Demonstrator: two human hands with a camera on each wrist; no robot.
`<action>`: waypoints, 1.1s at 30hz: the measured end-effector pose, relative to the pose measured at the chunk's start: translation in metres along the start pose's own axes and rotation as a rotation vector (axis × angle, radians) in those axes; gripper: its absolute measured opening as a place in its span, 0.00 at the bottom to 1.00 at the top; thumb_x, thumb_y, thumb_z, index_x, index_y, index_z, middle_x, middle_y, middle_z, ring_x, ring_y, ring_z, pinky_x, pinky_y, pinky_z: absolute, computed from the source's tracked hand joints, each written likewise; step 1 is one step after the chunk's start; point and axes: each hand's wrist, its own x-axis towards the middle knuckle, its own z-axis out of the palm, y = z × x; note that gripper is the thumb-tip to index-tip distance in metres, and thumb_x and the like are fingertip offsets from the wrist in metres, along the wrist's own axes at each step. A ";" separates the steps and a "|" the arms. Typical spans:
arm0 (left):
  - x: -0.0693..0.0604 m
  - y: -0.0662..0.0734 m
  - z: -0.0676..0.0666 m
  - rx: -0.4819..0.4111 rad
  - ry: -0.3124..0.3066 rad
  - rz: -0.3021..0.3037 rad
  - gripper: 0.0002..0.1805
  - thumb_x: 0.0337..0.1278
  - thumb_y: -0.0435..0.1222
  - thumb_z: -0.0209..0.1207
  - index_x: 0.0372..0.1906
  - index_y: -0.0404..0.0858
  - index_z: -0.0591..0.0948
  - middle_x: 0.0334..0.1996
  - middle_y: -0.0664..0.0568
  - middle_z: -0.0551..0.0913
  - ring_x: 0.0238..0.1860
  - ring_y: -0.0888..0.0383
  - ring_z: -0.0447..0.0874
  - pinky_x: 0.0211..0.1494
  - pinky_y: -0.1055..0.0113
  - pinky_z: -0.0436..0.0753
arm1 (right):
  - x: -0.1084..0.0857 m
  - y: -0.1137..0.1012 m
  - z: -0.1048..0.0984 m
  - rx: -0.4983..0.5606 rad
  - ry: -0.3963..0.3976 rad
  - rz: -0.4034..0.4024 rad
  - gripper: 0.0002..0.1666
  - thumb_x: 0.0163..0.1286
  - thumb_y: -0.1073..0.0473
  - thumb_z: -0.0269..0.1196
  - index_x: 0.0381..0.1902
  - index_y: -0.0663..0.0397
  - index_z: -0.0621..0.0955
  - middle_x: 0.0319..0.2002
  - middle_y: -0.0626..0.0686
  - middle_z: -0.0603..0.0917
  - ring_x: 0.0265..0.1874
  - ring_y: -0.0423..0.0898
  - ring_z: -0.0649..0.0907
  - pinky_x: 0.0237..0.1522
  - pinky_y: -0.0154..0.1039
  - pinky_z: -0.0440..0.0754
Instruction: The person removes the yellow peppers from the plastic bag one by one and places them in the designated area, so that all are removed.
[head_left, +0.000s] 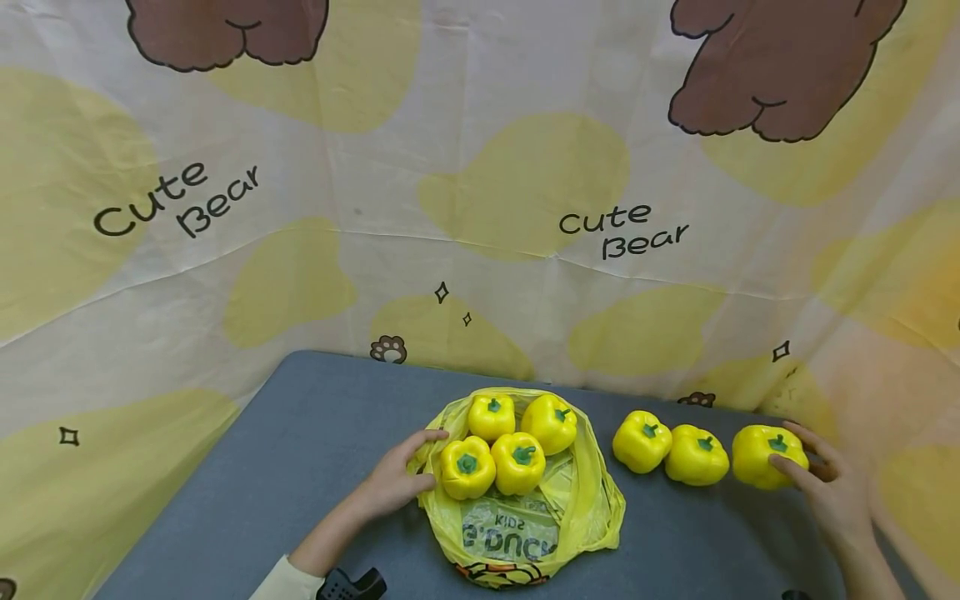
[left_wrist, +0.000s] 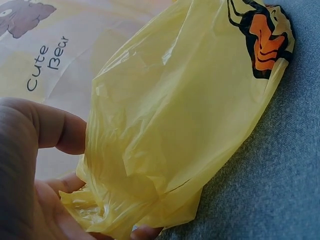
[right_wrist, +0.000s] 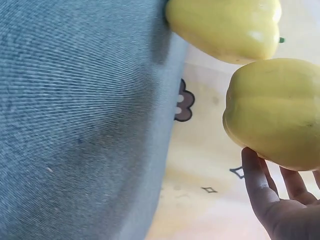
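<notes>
Left hand [head_left: 390, 478] pinches the bag [head_left: 592, 512] at its nine o'clock; right hand [head_left: 838, 493] grips the outermost pepper [head_left: 756, 457], toward the bag's three o'clock (its smoothness could cause slipping, should the hold loosen).

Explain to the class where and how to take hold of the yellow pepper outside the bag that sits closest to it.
I'd hold that yellow pepper by its broad, rounded body, coming from above, with contact on its near and far sides. A second pepper crowds its right side, so closing left to right looks awkward. The short green stem seems too small to hold well.
</notes>
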 end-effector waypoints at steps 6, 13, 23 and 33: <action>-0.001 0.001 0.001 -0.003 0.000 -0.008 0.34 0.40 0.31 0.60 0.62 0.47 0.74 0.65 0.42 0.72 0.67 0.44 0.65 0.63 0.44 0.67 | 0.002 0.010 0.002 -0.009 -0.036 0.051 0.31 0.67 0.55 0.62 0.67 0.30 0.70 0.40 0.24 0.68 0.31 0.20 0.75 0.30 0.23 0.75; 0.000 -0.001 0.001 -0.024 -0.004 -0.009 0.34 0.40 0.31 0.59 0.62 0.46 0.74 0.66 0.43 0.72 0.68 0.44 0.65 0.64 0.45 0.66 | 0.004 0.020 0.005 -0.064 -0.059 0.136 0.34 0.67 0.47 0.61 0.70 0.32 0.67 0.38 0.21 0.66 0.30 0.19 0.73 0.29 0.28 0.76; 0.000 -0.001 0.001 -0.020 -0.011 -0.015 0.34 0.41 0.32 0.59 0.62 0.46 0.74 0.66 0.43 0.71 0.69 0.43 0.63 0.65 0.42 0.64 | 0.008 0.032 0.012 -0.126 -0.141 0.181 0.43 0.67 0.40 0.59 0.74 0.50 0.61 0.40 0.23 0.66 0.31 0.14 0.68 0.31 0.32 0.79; 0.000 -0.001 0.001 -0.025 -0.007 -0.016 0.34 0.41 0.31 0.59 0.62 0.45 0.74 0.66 0.42 0.71 0.68 0.43 0.64 0.65 0.43 0.65 | 0.012 0.033 0.012 -0.193 -0.213 0.201 0.45 0.70 0.39 0.53 0.75 0.58 0.55 0.67 0.70 0.60 0.44 0.37 0.72 0.33 0.29 0.76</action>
